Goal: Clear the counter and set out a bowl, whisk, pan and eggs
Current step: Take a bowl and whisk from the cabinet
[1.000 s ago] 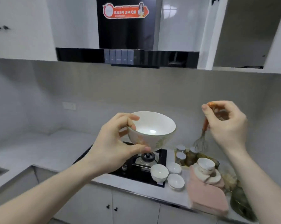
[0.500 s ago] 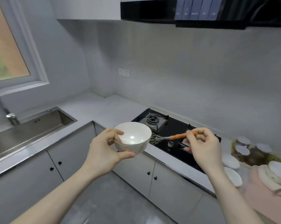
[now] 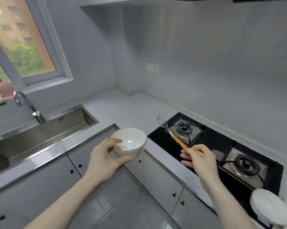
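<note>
In the head view, the left hand (image 3: pixel 104 158) grips a white bowl (image 3: pixel 129 142) by its rim and underside, held in the air at the near counter (image 3: pixel 123 106) corner. The right hand (image 3: pixel 199 158) pinches the whisk (image 3: pixel 171 133) by its orange handle, wires pointing far-left over the black stove (image 3: pixel 212 141).

Bare corner stretch of countertop (image 3: pixel 123 106) between sink (image 3: pixel 45 129) and gas hob (image 3: pixel 213 146), faucet (image 3: pixel 26 104) rising behind the sink, raised burner grates (image 3: pixel 183 129) on the hob, white bowl (image 3: pixel 270 207) crowding the counter's near right end
</note>
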A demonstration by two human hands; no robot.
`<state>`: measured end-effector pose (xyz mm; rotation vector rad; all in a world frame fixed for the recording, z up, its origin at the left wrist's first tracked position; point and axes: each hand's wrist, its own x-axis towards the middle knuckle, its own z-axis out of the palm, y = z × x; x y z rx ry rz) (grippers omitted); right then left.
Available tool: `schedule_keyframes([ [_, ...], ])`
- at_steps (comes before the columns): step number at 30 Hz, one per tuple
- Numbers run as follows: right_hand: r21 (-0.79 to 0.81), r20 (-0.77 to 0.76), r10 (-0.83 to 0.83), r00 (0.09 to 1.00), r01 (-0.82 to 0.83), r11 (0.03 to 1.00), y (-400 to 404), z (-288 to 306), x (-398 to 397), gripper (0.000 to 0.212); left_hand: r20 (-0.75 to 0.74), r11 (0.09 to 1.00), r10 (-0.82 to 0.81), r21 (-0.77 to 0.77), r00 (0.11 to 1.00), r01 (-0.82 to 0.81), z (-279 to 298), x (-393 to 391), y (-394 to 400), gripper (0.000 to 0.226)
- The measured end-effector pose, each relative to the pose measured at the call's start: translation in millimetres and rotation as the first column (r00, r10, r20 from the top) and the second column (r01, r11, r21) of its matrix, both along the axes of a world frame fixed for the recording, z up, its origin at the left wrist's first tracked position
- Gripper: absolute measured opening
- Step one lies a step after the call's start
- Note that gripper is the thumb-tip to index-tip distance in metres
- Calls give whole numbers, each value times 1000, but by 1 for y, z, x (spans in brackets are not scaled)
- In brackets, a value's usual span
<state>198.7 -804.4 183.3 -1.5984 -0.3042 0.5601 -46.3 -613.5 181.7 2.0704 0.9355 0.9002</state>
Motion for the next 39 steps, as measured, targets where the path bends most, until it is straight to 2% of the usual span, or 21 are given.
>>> schedule_keyframes([
  [2,-18,-48,55,997,-55,998,34,-5,5,9,-12,998,51,-29,999,-52,-6,-1,24,44],
  [11,-30,-208,221,953,-232,972,186,-22,5,20,-50,994,88,-64,995,-91,-28,-7,156,39],
  [17,-39,-270,212,939,-231,972,287,-33,-3,22,-45,992,70,-106,997,-75,-46,-11,267,40],
  [24,-85,-281,187,941,-219,972,352,-44,8,18,-113,984,51,-164,992,-69,-75,18,362,41],
  [33,-152,-299,210,931,-264,953,434,-72,77,19,-201,993,19,-111,979,-42,-95,82,447,33],
  [39,-193,-307,241,921,-308,932,495,-90,125,18,-290,990,67,-96,955,-99,-99,116,498,29],
])
